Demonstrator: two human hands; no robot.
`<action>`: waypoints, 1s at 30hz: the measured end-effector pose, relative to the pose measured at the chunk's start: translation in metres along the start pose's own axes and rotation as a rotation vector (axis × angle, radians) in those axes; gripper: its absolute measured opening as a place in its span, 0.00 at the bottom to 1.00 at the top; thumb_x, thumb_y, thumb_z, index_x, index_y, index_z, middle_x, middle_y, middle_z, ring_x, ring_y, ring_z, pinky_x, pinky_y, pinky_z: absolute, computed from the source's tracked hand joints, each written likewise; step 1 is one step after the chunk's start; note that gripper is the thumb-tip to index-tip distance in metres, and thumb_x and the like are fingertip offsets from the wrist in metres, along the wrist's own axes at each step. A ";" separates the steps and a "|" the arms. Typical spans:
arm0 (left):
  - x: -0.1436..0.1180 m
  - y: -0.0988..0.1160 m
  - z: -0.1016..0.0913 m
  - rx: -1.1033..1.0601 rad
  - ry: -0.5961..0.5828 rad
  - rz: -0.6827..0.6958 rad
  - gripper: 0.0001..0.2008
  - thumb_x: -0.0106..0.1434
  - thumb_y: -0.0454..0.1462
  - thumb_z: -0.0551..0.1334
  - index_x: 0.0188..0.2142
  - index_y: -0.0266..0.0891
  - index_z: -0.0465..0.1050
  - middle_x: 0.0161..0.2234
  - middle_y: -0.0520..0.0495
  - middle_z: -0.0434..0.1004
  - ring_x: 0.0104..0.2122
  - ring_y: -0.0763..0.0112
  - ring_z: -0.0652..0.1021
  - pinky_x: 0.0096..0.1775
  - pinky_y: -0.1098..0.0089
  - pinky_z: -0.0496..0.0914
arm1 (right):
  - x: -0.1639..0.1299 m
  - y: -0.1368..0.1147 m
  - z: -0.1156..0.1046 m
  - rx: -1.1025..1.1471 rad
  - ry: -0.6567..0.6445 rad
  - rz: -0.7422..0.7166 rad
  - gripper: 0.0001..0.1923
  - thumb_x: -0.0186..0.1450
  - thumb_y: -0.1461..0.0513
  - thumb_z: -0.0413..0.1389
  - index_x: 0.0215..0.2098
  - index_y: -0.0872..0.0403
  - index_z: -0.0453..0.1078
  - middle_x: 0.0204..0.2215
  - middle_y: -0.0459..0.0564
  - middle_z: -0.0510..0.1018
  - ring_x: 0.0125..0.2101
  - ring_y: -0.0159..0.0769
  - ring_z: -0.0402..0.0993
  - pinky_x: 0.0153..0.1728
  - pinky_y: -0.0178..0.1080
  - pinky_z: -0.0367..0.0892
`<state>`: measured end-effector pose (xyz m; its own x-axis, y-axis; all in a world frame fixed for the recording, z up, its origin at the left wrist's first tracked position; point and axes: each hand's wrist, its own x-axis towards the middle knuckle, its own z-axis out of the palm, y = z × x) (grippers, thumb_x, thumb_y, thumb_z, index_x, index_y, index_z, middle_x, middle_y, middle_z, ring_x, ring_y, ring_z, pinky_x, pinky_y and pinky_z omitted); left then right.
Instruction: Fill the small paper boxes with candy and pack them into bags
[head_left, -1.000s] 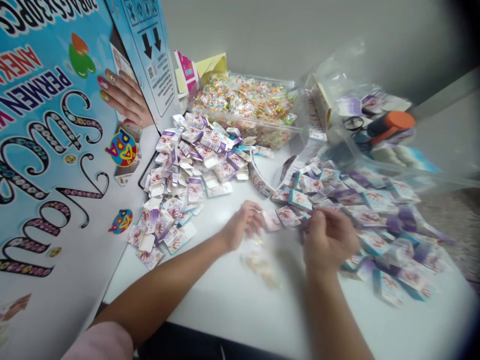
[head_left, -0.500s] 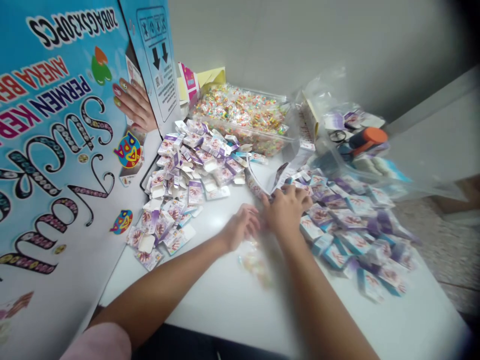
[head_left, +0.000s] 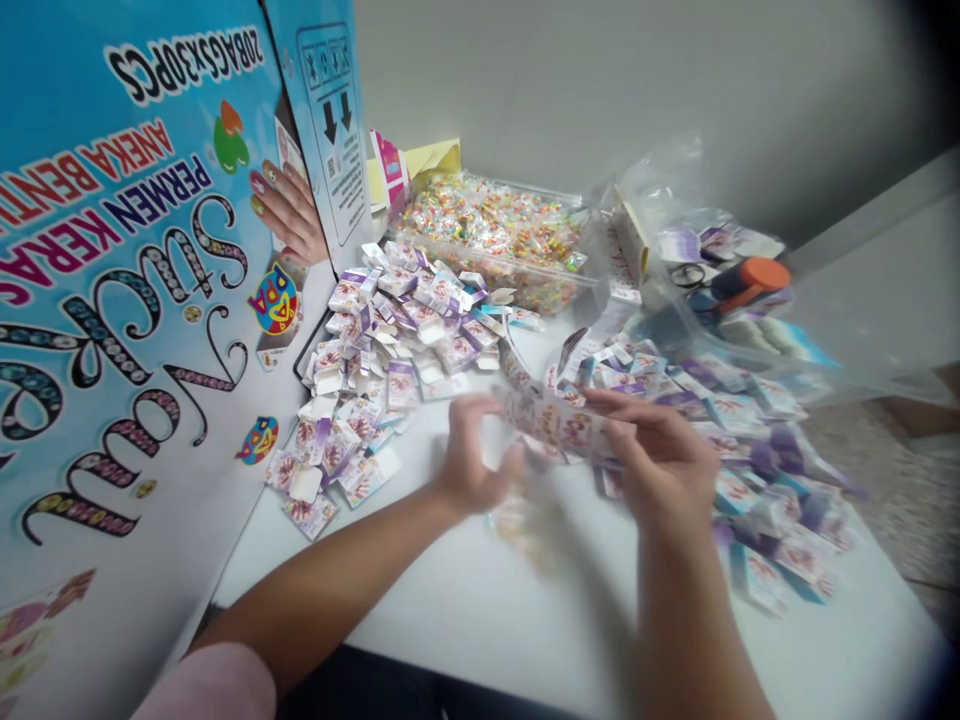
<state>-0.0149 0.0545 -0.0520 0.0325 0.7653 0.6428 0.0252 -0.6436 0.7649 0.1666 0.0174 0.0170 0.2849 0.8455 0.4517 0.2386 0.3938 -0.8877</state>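
Observation:
A printed strip of stickers is stretched out above the white table, its right end pinched between the thumb and fingers of my right hand. My left hand is beside the strip's left end, thumb and fingers apart; whether a fingertip touches the strip is blurred. Beneath the hands lies a blurred clear packet with pale coloured pieces. Behind the held strip, a longer curled strip stands on the table.
Small white-and-purple boxes are heaped on the left, and blue-and-purple boxes spread on the right. A clear tub of candy packets stands at the back. A large printed carton walls the left side; an orange-capped item lies right.
My right hand has moved right and lifted a strip from beside the curled one. My left hand has spread its fingers near the strip's left end. The view has shifted slightly.

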 end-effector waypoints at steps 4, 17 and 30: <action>0.006 0.002 0.003 0.146 -0.241 0.013 0.27 0.61 0.51 0.62 0.55 0.40 0.63 0.52 0.37 0.70 0.52 0.52 0.70 0.54 0.51 0.61 | 0.001 0.003 -0.001 0.221 0.101 0.130 0.05 0.59 0.61 0.65 0.32 0.52 0.75 0.42 0.52 0.82 0.30 0.38 0.80 0.36 0.45 0.75; 0.008 -0.004 0.008 0.225 -0.310 -0.044 0.14 0.63 0.47 0.65 0.42 0.42 0.76 0.48 0.40 0.78 0.53 0.55 0.71 0.56 0.52 0.60 | -0.014 0.012 0.019 0.411 0.209 0.286 0.08 0.56 0.58 0.68 0.32 0.50 0.77 0.34 0.48 0.83 0.26 0.35 0.78 0.32 0.43 0.76; 0.005 -0.004 0.004 0.044 -0.401 -0.293 0.12 0.70 0.42 0.55 0.36 0.38 0.72 0.31 0.48 0.75 0.32 0.68 0.74 0.38 0.68 0.68 | -0.024 0.034 0.033 0.121 0.228 0.443 0.14 0.52 0.55 0.70 0.30 0.54 0.74 0.23 0.47 0.79 0.22 0.35 0.74 0.27 0.38 0.70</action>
<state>-0.0108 0.0605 -0.0522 0.3992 0.8561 0.3283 0.1327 -0.4082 0.9032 0.1372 0.0227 -0.0268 0.5331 0.8457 0.0254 -0.0567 0.0657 -0.9962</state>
